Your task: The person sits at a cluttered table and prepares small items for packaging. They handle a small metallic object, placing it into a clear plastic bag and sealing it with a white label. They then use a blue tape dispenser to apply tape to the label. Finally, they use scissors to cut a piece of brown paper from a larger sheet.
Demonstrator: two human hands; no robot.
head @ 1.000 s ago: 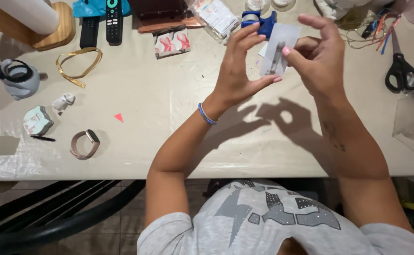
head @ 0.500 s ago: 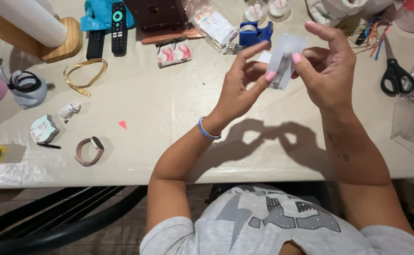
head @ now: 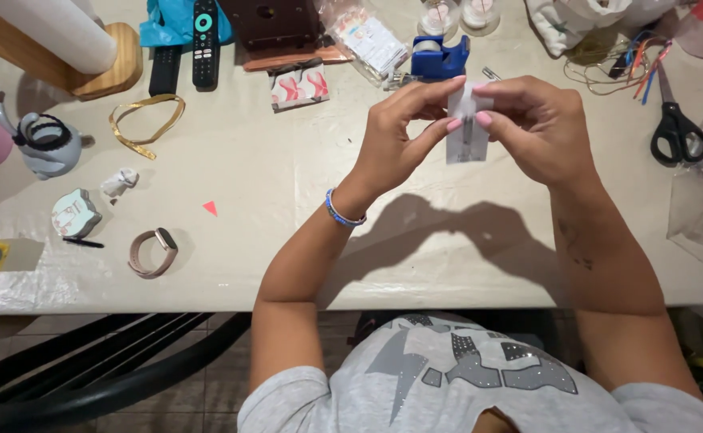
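Both hands are raised above the desk [head: 231,176], near the middle of its far half, and they meet around one small thing. The left hand [head: 395,140] comes from the near edge with the forearm going up and slightly to the right; the wrist, which wears a blue bracelet [head: 342,212], is bent, and the thumb and first fingers pinch the left side of a small white paper packet [head: 465,138]. The right hand [head: 537,128] comes from the right, with its forearm going up and to the left, and its fingers curl over the top of the same packet, so its grip is also closed on it. The packet hangs between the fingertips of both hands, not touching the desk, and its lower part shows below them. Just behind the hands, toward the far edge, stands a blue tape dispenser [head: 440,58]. Black scissors [head: 674,128] lie near the right edge. A watch with a pink band [head: 153,252] lies close to the near edge on the left.
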